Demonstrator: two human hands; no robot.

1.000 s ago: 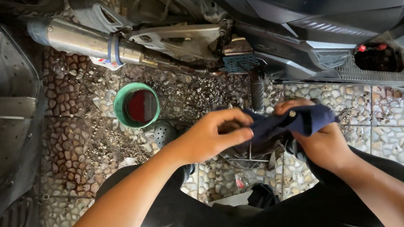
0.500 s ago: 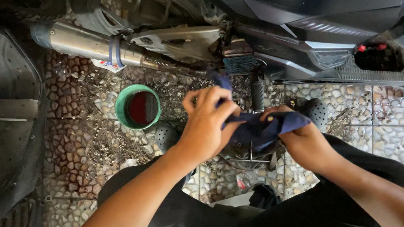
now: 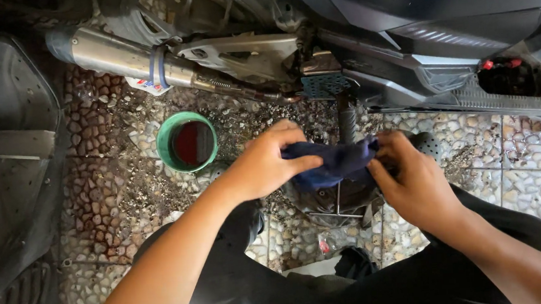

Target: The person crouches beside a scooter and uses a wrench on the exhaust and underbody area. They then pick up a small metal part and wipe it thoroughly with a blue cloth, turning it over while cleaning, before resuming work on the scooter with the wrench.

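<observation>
Head cam looking straight down at my lap and the floor, so here's where things stand. My left hand (image 3: 265, 165) is curled closed on one end of a dark blue cloth rag (image 3: 333, 163), thumb on top and fingers tucked under. My right hand (image 3: 416, 181) has the other end pinched between thumb and fingers, so the rag is stretched between the two hands, bunched up just above a dark round metal part (image 3: 343, 201) sitting on the floor between my knees. Most of that part is hidden under the rag and my hands, so I can't tell how clean it is.

Just off to the left of my left hand there's a round green plastic tub with dark reddish liquid in it (image 3: 187, 142), not touching anything I'm holding. Above it runs the scooter's long silver exhaust pipe (image 3: 122, 57), and the dark blue scooter body panel (image 3: 427, 1) fills the top right. The pebbled stone floor (image 3: 110, 179) is littered with gritty bits around the tub.

Progress-wise, my guess is I'm mid-wipe: rag's in hand and over the part, the tub's already got fluid in it, and nothing looks bolted back on yet.
</observation>
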